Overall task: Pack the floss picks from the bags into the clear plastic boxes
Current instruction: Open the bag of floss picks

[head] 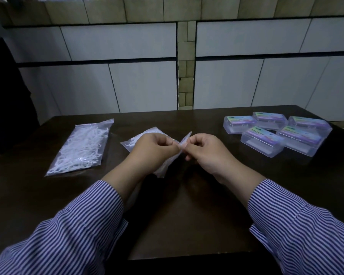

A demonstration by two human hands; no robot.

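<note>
A clear bag of white floss picks is held up over the middle of the dark table. My left hand and my right hand both pinch the bag's top edge, fingertips close together. A second, fuller bag of floss picks lies flat on the table to the left. Several clear plastic boxes with coloured labels on their lids stand closed in a cluster at the right rear. The lower part of the held bag is partly hidden behind my left hand.
A tiled wall rises right behind the table's far edge. A dark shape stands at the far left beside the table. The table's near edge runs under my striped sleeves.
</note>
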